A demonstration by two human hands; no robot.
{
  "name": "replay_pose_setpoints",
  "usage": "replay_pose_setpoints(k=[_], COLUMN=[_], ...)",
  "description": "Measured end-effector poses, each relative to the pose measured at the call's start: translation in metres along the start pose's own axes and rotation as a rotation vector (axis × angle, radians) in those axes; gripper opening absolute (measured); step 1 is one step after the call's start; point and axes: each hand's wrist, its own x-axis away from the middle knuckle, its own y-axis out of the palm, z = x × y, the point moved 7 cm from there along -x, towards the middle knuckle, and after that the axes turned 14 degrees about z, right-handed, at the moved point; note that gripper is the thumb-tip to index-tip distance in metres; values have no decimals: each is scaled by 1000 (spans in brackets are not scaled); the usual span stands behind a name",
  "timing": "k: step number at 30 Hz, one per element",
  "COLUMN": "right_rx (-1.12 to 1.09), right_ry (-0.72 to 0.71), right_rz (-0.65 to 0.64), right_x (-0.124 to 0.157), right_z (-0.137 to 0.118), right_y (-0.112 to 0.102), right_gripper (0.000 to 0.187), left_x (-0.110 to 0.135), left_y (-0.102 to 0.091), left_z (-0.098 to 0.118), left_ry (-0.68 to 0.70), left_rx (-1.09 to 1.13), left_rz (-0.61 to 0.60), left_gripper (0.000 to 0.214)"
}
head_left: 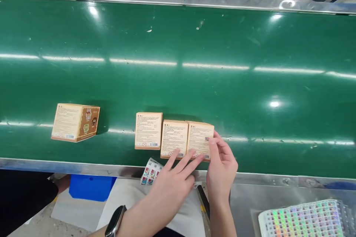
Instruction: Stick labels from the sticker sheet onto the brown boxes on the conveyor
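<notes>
Three small cream-and-brown cardboard boxes stand close together near the belt's front edge: a left box, a middle box and a right box. My right hand grips the right box at its right side, thumb on top beside a tiny shiny sticker. Across the front of the middle and right boxes lie the stretched fingers of my left hand. A sheet of shiny stickers pokes out from under that palm, apparently held there; the grip itself is hidden.
Farther left on the green belt is another box, turned to show its printed side. A stack of sticker sheets lies on metal at lower right. Below the metal rim is a blue bin. A person's dark sleeve shows at left.
</notes>
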Motion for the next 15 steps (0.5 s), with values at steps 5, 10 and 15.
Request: replay_pose_setpoints(k=[5,10,15], right_rx=[46,124,252], right_ry=[-165,-294,-456], right_rz=[50,159,148], right_x=[7,4,1], right_z=[-4,-14,-47], right_y=[5,7,-13], right_gripper=[24,42,40], left_x=[0,0,1], left_y=[1,-1,-36], left_z=[0,-4,-15], left_ry=[8,27,27], left_rx=[11,72,318], left_rz=[21,7,15], left_gripper=[20,22,27])
